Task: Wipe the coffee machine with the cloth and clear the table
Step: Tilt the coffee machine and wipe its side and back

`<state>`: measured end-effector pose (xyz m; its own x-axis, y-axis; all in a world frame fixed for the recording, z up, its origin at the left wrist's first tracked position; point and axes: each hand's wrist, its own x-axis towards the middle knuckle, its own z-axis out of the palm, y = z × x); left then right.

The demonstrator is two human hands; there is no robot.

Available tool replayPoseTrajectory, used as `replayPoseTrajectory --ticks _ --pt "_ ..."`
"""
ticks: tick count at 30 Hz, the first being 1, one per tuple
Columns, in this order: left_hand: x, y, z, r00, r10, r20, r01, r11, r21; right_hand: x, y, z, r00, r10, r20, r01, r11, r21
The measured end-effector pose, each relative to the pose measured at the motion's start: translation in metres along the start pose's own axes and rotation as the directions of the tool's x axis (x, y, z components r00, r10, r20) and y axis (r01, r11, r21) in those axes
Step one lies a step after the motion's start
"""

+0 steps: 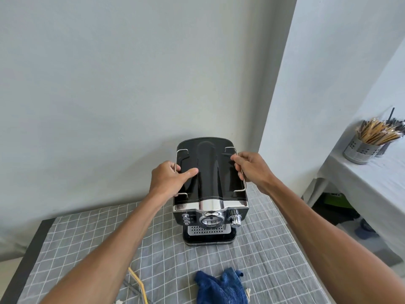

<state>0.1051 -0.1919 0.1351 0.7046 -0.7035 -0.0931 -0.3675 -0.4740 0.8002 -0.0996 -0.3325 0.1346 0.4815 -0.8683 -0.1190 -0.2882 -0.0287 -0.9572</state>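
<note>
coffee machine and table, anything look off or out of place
Nothing spilled or broken. The blue cloth lies crumpled near the table's front edge, unused, while both hands, left hand and right hand, grip the rails on top of the coffee machine.

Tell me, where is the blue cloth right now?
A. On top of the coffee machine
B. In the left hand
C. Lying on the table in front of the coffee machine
C: the blue cloth lies loose on the checked tablecloth while both hands grip the coffee machine.
</note>
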Motion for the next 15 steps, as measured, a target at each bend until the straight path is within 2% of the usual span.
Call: replayPoseTrajectory --ticks 9,13,15 --pt "-0.014 -0.013 0.023 0.995 -0.098 -0.01 0.098 0.994 -0.053 0.0 0.024 -0.002 0.999 0.016 -0.048 -0.018 0.999 -0.026" --pt "-0.015 -0.016 0.024 0.995 -0.097 -0.019 0.095 0.993 -0.067 -0.01 0.035 0.004 0.978 0.017 -0.208 -0.017 1.0 0.0" --pt "-0.016 -0.017 0.024 0.995 -0.096 -0.029 0.094 0.993 -0.074 -0.014 0.038 0.008 0.96 -0.022 -0.28 -0.01 0.994 -0.111"
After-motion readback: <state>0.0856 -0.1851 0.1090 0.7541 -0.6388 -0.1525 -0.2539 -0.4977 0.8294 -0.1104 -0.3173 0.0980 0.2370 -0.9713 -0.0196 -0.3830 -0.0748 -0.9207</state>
